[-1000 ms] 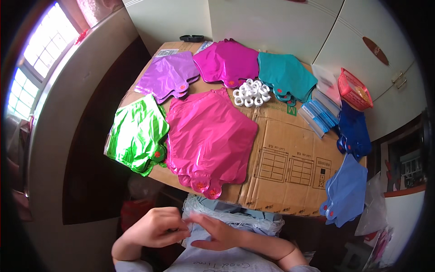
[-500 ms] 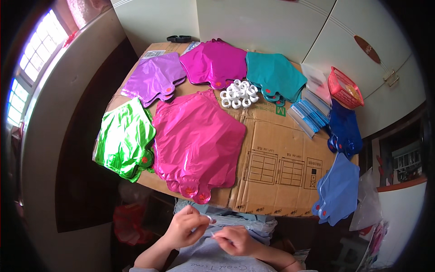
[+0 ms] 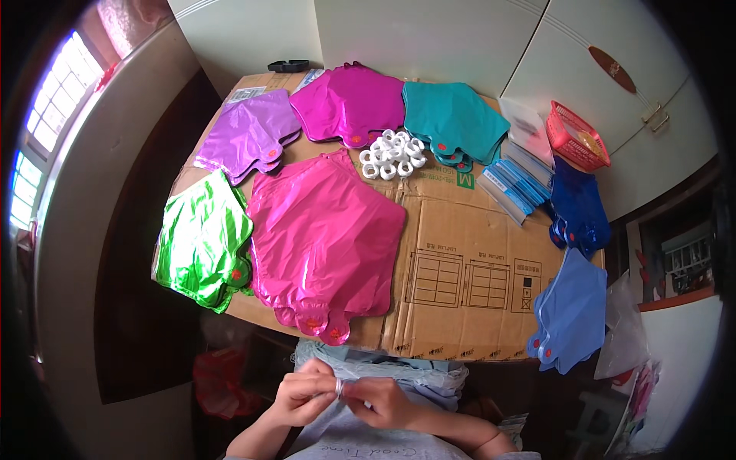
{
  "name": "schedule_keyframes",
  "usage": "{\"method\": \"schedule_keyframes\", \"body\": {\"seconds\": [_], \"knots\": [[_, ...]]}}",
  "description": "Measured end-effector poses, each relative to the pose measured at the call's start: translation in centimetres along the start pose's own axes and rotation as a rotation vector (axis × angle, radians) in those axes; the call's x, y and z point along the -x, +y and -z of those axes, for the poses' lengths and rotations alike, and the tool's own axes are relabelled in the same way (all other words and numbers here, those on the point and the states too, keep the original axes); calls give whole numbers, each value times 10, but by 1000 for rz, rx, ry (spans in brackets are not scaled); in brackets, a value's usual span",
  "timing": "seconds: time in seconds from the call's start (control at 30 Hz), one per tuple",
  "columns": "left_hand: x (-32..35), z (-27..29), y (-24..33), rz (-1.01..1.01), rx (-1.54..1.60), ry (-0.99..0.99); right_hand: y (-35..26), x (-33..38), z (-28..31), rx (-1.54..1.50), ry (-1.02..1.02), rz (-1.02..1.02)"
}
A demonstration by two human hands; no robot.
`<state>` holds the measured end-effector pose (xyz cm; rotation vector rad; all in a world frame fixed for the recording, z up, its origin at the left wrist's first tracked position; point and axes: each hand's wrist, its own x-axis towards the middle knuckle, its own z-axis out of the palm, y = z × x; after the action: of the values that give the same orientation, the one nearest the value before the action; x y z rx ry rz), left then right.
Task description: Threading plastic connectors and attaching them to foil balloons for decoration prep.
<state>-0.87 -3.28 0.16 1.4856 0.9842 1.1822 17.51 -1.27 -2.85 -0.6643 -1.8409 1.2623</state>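
Close to my body, beyond the front edge of the cardboard, my two hands meet over a small white ring-shaped coil [image 3: 339,388]. My left hand [image 3: 303,392] is closed around one side of it, with curled fingers. From the other side the fingertips of my right hand [image 3: 381,400] pinch at it. A heap of similar white rings [image 3: 392,156] lies on the cardboard [image 3: 445,230]. Nearest to my hands is a stack of flat pink foil balloons [image 3: 326,230] with rounded tabs at its near edge.
Around the pink stack lie green [image 3: 201,238], lilac [image 3: 249,134], magenta [image 3: 349,103], teal [image 3: 452,119], dark blue [image 3: 579,203] and light blue foil stacks [image 3: 571,307]. Blue-and-clear packets [image 3: 515,186] and a red basket [image 3: 576,138] sit at the right. Cabinets [image 3: 429,38] stand behind.
My hands, a little apart before, have come together at the white ring. The whole scene has shifted slightly left in view; the stacks on the cardboard lie as before.
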Motion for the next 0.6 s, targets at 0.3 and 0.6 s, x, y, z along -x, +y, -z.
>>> {"method": "schedule_keyframes", "body": {"seconds": [0.3, 0.6], "knots": [[5, 14, 3, 135, -19, -83, 14, -6, -16, 34, -46, 80], [24, 27, -10, 181, -284, 5, 25, -4, -35, 15, -105, 99]]}}
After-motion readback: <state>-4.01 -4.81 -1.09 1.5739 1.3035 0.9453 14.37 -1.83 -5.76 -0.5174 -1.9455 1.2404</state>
